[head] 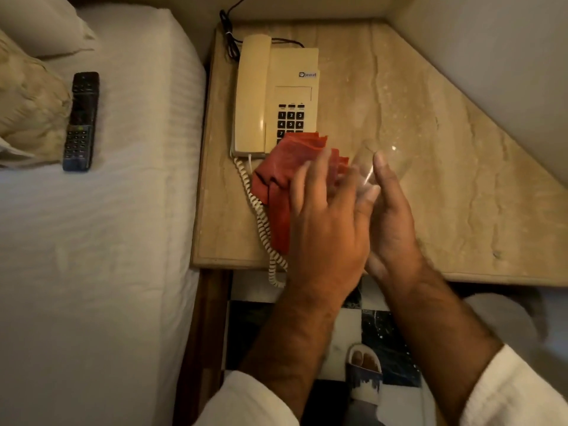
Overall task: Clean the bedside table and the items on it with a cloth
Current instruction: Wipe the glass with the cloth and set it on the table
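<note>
Wiping of clear glass (379, 162) underway above surface (461, 186), telephone (273, 96) at 10 o'clock: right hand (392, 216) gripping glass, left hand (325, 229) pressing red cloth (289, 170) against it. Next, likely: rotating glass, then setting down.

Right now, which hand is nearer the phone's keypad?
Left. The left hand, holding the red cloth, sits just below the keypad. The right hand is farther right, gripping the clear glass.
</note>
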The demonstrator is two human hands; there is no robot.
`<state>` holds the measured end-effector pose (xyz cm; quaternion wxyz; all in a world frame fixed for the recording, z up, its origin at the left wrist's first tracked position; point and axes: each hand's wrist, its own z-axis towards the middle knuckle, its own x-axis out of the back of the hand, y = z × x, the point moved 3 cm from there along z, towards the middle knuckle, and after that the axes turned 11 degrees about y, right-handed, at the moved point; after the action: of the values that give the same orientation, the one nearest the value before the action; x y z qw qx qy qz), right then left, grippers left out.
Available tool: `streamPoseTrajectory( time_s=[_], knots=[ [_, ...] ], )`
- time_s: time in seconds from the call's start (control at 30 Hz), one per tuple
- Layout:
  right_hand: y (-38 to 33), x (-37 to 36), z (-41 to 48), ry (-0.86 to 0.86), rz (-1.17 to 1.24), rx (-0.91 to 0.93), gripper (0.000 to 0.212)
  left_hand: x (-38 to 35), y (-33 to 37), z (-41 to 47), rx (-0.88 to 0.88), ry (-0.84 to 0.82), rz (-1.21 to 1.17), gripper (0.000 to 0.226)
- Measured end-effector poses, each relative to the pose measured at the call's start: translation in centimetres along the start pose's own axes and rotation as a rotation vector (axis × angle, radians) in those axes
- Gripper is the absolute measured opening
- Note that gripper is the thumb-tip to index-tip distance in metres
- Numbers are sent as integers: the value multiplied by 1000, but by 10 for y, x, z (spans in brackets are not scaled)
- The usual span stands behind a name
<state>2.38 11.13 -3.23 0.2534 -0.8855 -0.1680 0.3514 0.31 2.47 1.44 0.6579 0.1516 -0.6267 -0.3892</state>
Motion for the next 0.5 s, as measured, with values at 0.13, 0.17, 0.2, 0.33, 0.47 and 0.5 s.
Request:
streamPoseTrajectory(
  time_s=[0.13,0.17,0.2,0.33,0.47,0.5],
  knots=[
    [-11,39,4,254,-103,78,30,-2,-41,20,236,-1,207,51],
    [-14,45,5,289,-125,90,31,-3,-57,24,345,-78,293,57],
    [-17,51,4,313,-145,99,34,-5,-70,28,426,-152,364,65],
    [-21,63,1,349,-137,66,56,-15,-90,41,529,-180,407,82],
    [-24,64,0,356,-59,43,48,-19,-87,42,648,-128,287,67],
    [-24,62,0,344,-47,48,40,-17,-86,40,668,-119,228,50]
  ],
)
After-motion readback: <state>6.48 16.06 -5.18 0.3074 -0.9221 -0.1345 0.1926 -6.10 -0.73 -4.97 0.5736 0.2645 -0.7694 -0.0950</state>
